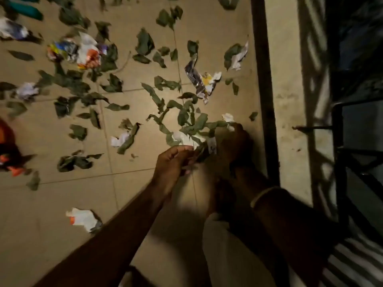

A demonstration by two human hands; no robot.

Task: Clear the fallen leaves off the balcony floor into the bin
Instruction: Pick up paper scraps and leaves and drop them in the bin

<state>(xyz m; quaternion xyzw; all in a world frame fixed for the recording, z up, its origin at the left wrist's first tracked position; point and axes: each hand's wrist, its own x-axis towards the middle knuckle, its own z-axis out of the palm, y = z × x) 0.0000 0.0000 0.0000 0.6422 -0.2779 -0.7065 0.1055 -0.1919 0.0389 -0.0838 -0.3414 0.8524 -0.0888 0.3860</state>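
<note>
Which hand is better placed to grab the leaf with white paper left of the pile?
Left. The left hand is nearer that leaf and sits on its side of the pile. The right hand is over by the dark ledge, already holding leaves and paper.

Both hands [172, 162] [232, 146] low, fingers curled

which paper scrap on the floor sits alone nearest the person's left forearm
The white scrap with an orange patch, lying alone on bare tile just left of the left forearm; the other scraps lie farther up among leaves.
</note>
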